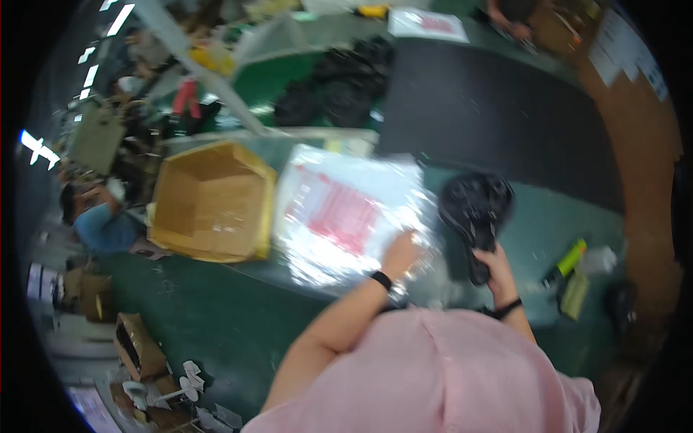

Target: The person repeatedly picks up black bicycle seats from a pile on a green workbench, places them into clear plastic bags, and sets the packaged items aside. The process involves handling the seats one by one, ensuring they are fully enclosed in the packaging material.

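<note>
2 hands, 1 bag, 1 dark moulded piece

2 bare hands work at the near edge of a green table (216,317). The left hand (399,254) lies on the lower right corner of a clear plastic bag (346,213), seemingly pinning or pinching the film; motion blur hides whether the fingers are closed on it, so I cannot tell. The bag is flat, glossy and crinkled, with red print on a white panel, and it lies just right of an open cardboard box (213,202), touching or nearly touching its side. The right hand (494,265) is clenched around the lower end of a black moulded part (475,209), which sticks up and away from the person, just beside the bag's right edge. That part looks rigid and matt, rounded at the top and narrower toward the hand. Judging by the layout, the bag is held down so it will not slide while the part is brought alongside. A yellow-green tool (567,261) lies farther right, apart from both hands. Behind, a black mat (491,108) covers the table.
</note>
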A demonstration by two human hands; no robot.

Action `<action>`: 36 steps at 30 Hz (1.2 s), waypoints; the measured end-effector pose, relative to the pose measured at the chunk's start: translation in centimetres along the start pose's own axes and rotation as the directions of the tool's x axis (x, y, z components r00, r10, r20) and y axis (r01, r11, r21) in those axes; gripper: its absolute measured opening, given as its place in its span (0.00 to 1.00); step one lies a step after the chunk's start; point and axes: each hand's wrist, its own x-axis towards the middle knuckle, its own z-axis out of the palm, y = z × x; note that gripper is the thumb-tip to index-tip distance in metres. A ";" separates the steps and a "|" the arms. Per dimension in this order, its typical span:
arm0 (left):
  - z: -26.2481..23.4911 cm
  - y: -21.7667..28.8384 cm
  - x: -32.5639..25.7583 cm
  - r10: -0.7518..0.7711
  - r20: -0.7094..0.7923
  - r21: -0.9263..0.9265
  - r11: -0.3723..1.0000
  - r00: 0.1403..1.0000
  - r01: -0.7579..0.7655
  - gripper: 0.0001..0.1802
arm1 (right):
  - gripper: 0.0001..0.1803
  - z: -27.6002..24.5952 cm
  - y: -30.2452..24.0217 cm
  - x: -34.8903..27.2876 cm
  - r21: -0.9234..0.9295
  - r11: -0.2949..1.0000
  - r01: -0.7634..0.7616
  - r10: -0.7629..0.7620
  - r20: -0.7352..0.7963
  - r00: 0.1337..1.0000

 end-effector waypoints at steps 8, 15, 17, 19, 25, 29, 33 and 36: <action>3.3 -0.1 0.7 0.096 -0.007 0.299 0.950 0.995 -0.090 0.11 | 0.28 3.3 0.1 1.0 0.040 0.993 0.113 -0.111 -0.052 0.993; -2.2 -3.6 1.5 -0.184 0.006 -0.233 0.956 0.983 0.181 0.18 | 0.27 2.3 -0.8 -0.4 -0.027 0.996 0.085 -0.087 -0.076 0.993; -3.1 -3.9 1.7 -0.245 0.030 -0.286 0.927 0.969 0.244 0.18 | 0.26 2.2 -1.4 -1.0 -0.020 0.998 0.052 -0.053 -0.050 0.997; -3.2 -4.7 1.7 -0.291 -0.016 -0.373 0.889 0.957 0.264 0.18 | 0.25 2.4 -2.2 -1.8 0.079 0.996 -0.036 0.031 0.073 0.997; -5.4 -1.7 1.2 -0.322 0.211 -0.688 0.622 0.923 0.374 0.13 | 0.26 5.6 -1.1 -1.1 0.228 0.952 -0.204 0.134 0.287 0.948; -5.0 -0.6 1.7 -0.249 0.200 -0.633 0.705 0.948 0.319 0.11 | 0.20 8.5 3.4 3.3 0.226 0.918 -0.326 0.224 0.384 0.896; -5.7 -3.5 0.9 -0.273 0.174 -0.531 0.784 0.946 0.323 0.13 | 0.22 10.0 5.8 6.0 0.195 0.938 -0.288 0.222 0.300 0.928; -8.9 -6.3 -0.3 -0.383 0.187 -0.772 0.512 0.904 0.377 0.08 | 0.23 9.5 6.4 6.5 0.144 0.966 -0.215 0.179 0.225 0.958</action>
